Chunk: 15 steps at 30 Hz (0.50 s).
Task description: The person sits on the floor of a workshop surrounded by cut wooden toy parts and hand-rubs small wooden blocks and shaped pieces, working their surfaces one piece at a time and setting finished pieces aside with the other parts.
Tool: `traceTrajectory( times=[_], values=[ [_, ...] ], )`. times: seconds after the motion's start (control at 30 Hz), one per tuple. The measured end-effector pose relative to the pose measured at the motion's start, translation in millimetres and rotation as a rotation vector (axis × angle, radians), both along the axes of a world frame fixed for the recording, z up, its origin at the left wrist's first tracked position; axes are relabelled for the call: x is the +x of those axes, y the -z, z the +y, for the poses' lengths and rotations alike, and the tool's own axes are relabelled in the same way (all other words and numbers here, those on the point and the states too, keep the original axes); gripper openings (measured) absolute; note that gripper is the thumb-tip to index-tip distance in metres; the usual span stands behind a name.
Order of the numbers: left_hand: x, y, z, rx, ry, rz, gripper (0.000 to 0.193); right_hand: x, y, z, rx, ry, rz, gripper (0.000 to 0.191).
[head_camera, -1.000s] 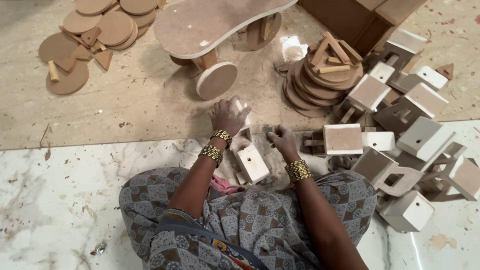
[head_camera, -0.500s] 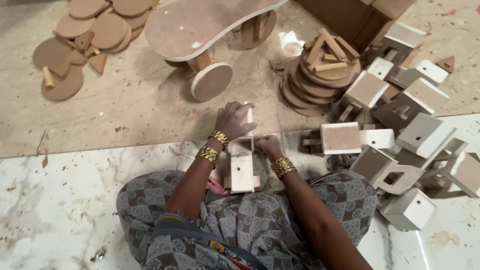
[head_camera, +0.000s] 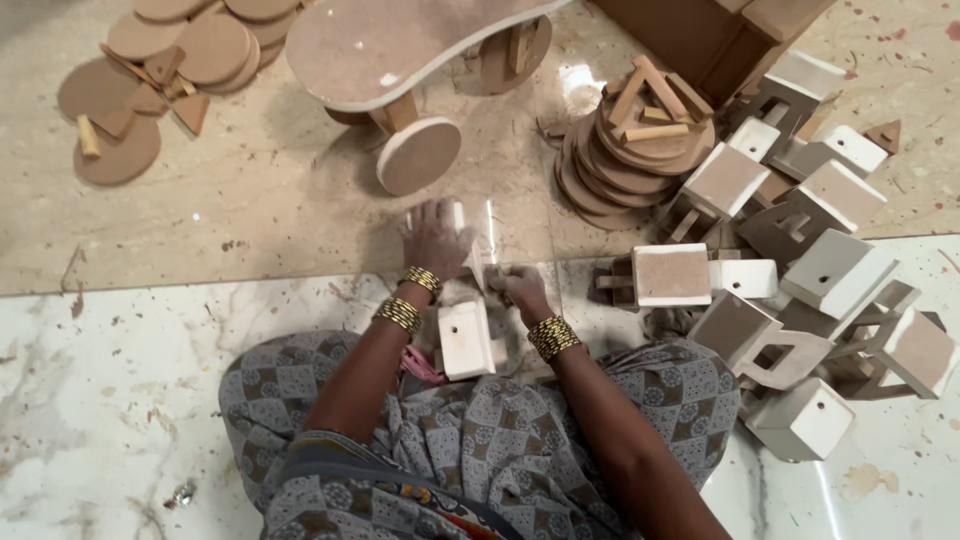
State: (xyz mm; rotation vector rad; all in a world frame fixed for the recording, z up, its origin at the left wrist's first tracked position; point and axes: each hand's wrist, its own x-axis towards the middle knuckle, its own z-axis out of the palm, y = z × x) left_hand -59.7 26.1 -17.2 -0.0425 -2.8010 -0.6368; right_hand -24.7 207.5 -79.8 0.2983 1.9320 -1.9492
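Note:
I sit on the floor with a small white wooden piece [head_camera: 466,338] with a round hole resting in front of my lap. My left hand [head_camera: 433,238] lies spread over the far end of this white assembly, pressing on it. My right hand [head_camera: 517,289] is closed on a small part at its right side, close to the left hand. Both wrists carry gold bangles. What lies under the left palm is hidden.
A heap of white and brown box-shaped wooden pieces [head_camera: 800,290] lies to my right. A stack of brown discs with sticks [head_camera: 625,150] stands beyond it. A low curved table with disc feet [head_camera: 400,60] is ahead; loose discs and wedges [head_camera: 150,80] lie far left.
The white piece has been turned and drawn nearer my lap. My left hand has stayed on its far end; my right hand has shifted in closer beside it.

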Motion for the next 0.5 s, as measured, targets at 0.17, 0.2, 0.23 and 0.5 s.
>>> traceTrajectory(
  times=[0.17,0.2,0.23,0.5],
  values=[
    [3,-4,-13,0.065,0.011,0.031,0.051,-4,-14,-8,-0.281,-0.009,0.137,0.011],
    [3,-4,-14,0.092,0.028,0.047,0.05,-5,-15,-9,-0.331,0.004,0.166,0.011],
    [3,-3,-15,0.12,0.044,0.065,0.049,-5,-15,-9,-0.247,-0.003,0.147,0.012],
    [-2,4,-32,0.211,0.048,0.135,0.034,-14,9,-10,0.036,0.102,0.033,0.016]
  ],
)
